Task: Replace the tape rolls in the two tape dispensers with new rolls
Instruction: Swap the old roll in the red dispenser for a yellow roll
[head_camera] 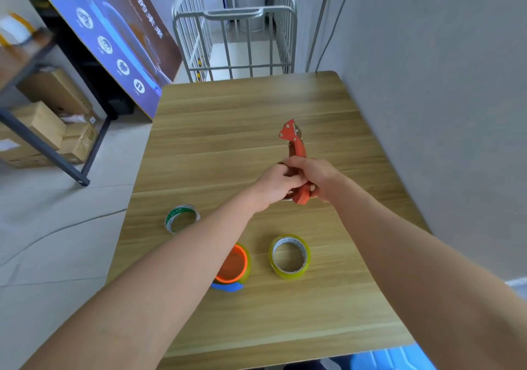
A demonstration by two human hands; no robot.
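Both hands hold a red tape dispenser (296, 147) above the middle of the wooden table (228, 130). Its cutter head points away from me. My right hand (316, 174) grips the dispenser's body from the right. My left hand (275, 184) curls round the roll seated in it, which is mostly hidden. On the table near me lie a yellowish tape roll (289, 255), a thin roll with a green and white core (182, 218), and a second dispenser, blue with an orange hub and a yellowish roll (232, 267), partly behind my left forearm.
A grey wall (442, 113) runs close along the table's right edge. A metal cage trolley (233, 41) stands beyond the far edge. To the left are a leaning printed board (114, 41) and a shelf with cardboard boxes (48, 130).
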